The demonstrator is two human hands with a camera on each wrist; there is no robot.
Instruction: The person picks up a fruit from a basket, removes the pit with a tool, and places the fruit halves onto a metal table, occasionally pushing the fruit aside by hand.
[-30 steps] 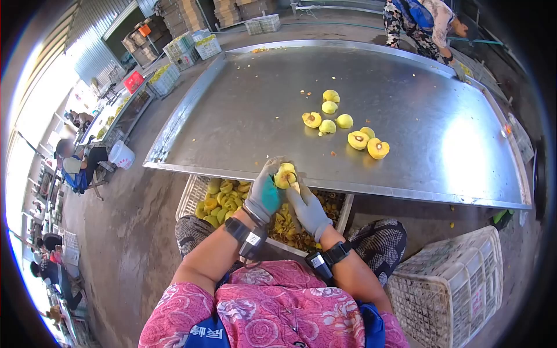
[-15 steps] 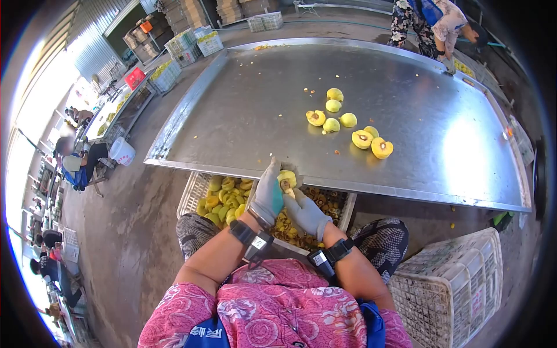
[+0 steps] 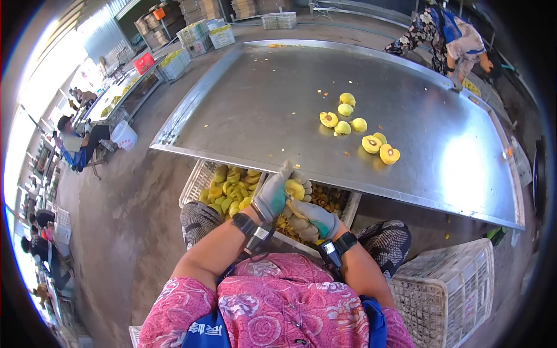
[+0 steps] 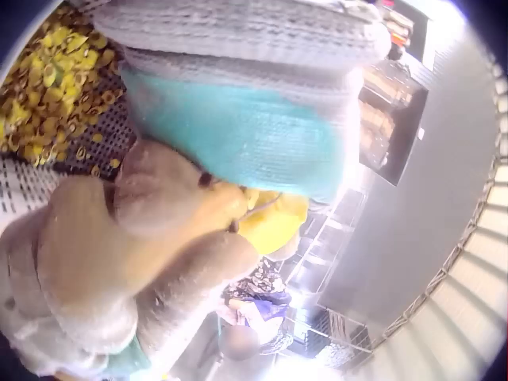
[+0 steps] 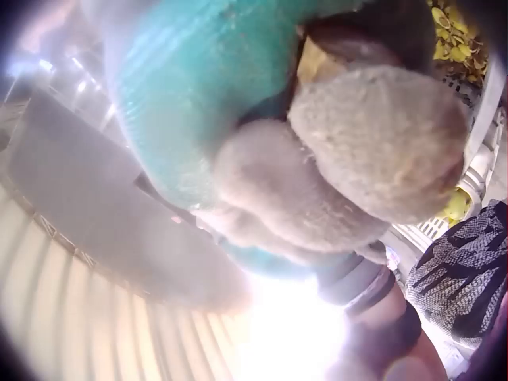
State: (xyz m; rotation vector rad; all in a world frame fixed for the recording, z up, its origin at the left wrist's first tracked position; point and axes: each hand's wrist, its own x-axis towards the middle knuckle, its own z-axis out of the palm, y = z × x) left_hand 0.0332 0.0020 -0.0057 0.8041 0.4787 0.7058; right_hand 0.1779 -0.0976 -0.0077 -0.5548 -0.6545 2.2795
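My gloved left hand [image 3: 270, 196] holds a yellow peach [image 3: 295, 189] just below the near edge of the metal table. My gloved right hand [image 3: 314, 220] is right up against the fruit, its fingers curled round a slim tool with a wooden handle [image 5: 317, 65]. A thin curved metal edge [image 4: 262, 209] shows at the yellow flesh in the left wrist view. Fingers hide most of the tool. On the table [image 3: 255, 110] lie several yellow peaches, some cut in half with brown centres, such as a halved peach [image 3: 389, 154].
Under the table edge, a white crate [image 3: 193, 182] holds peach halves; another crate [image 3: 352, 210] beside it holds brown pits and scraps. A white crate [image 3: 447, 296] stands at my right. Another person [image 3: 458, 43] bends at the table's far right corner; others sit at the left.
My right hand has turned over, so its curled fingers and green palm now show. The peach has turned in my left hand. The head view has shifted, and the far person bends lower.
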